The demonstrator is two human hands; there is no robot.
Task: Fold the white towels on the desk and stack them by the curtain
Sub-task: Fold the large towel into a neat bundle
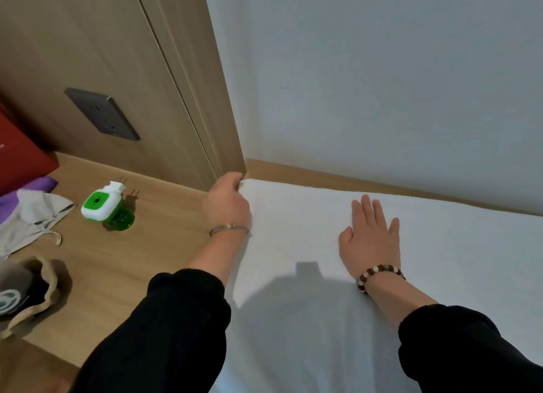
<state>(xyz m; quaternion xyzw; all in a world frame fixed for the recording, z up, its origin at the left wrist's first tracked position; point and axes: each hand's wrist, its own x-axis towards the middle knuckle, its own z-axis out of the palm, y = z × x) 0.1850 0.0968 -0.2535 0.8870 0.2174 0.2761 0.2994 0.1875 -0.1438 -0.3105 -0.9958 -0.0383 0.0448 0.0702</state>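
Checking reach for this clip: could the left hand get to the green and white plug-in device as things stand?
Probably yes: only bare desk lies between the left hand and the plug-in device, though it is pinching the towel corner.

No word or number can be read. Far to the left of the left hand, a red paper bag carries a scrap of white print at the frame's edge, too cut off to read. Nearer that hand, on its left, a white-and-green plastic plug-in device bears a small dark square symbol on its green face. Lower left of the same hand, a dark round item inside a beige drawstring pouch shows part of a white oval emblem whose brand is unclear.
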